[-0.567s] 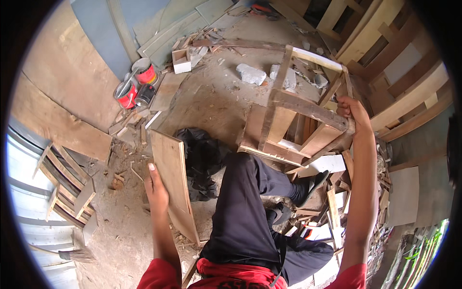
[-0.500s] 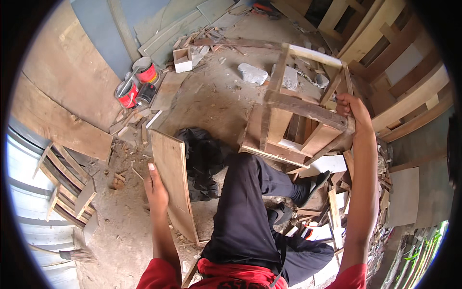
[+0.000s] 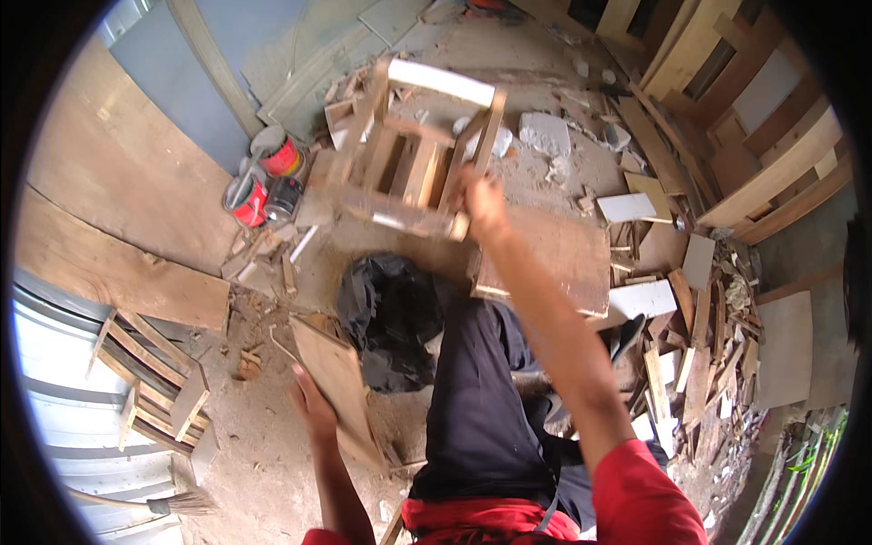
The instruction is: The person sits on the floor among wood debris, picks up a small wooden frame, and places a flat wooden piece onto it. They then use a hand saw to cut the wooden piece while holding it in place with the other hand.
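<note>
My right hand (image 3: 481, 204) is closed round a corner of an open wooden frame (image 3: 413, 220), stool-like, with one white-painted rail. It holds the frame tilted in front of me, above the floor. At the left, a plywood panel (image 3: 334, 391) stands on edge, with some wooden framing showing behind its upper edge. My left hand (image 3: 316, 409) lies along the panel's left face with its fingers stretched out; part of the hand is blurred. Just past my knee sits a wooden box (image 3: 563, 259) with a flat plywood top, partly hidden by my right forearm.
A black plastic bag (image 3: 386, 313) lies between the panel and my leg. Red paint cans (image 3: 247, 202) stand at the far left. A slatted wooden piece (image 3: 154, 386) leans nearer. Scrap wood (image 3: 699, 363) is heaped at the right, and pale chunks (image 3: 545, 133) lie farther back.
My right hand has swung the wooden frame leftward and away from the box, whose top now shows. The left hand stays against the panel, and the view has shifted slightly.
</note>
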Demonstrator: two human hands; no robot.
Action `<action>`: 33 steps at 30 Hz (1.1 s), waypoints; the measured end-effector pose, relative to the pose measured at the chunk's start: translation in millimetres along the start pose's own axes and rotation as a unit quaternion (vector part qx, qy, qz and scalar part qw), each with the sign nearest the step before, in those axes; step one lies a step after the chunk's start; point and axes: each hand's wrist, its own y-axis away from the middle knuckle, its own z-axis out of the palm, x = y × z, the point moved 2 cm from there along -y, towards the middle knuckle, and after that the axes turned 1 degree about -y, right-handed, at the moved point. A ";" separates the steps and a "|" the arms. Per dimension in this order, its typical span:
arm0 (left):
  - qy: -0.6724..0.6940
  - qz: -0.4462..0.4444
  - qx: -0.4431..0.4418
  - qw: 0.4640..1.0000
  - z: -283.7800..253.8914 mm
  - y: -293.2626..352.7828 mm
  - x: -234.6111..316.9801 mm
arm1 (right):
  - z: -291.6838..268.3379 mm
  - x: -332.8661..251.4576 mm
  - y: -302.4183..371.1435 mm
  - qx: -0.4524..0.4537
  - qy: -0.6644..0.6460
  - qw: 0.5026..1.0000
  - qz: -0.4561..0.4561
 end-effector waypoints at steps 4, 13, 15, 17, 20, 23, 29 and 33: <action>-0.040 0.069 -0.056 0.995 -10.6 32.9 -16.9 | -13.9 90.5 -31.8 -0.030 -0.031 0.998 0.054; -0.136 0.077 -0.082 0.984 10.4 44.7 21.3 | -6.2 100.9 -90.3 -0.060 0.144 0.988 -0.009; -0.105 0.116 -0.103 0.982 39.7 29.4 21.7 | -33.2 90.7 -90.8 -0.064 0.218 0.973 -0.036; -0.150 0.150 -0.159 0.964 78.9 21.6 32.0 | -82.6 80.9 -77.5 -0.040 0.327 0.939 -0.098; -0.190 0.240 -0.221 0.926 122.8 12.3 52.5 | -100.5 57.4 25.9 -0.079 0.126 0.989 0.011; -0.189 0.329 -0.326 0.866 203.7 24.8 88.0 | -188.0 9.8 134.1 -0.066 -0.118 0.975 0.177; -0.220 0.512 -0.512 0.654 418.4 96.5 127.9 | -407.1 28.7 318.2 0.397 -0.099 0.911 0.044; -0.286 0.549 -0.551 0.559 535.1 119.1 70.2 | -462.6 72.6 395.6 0.490 -0.048 0.870 0.007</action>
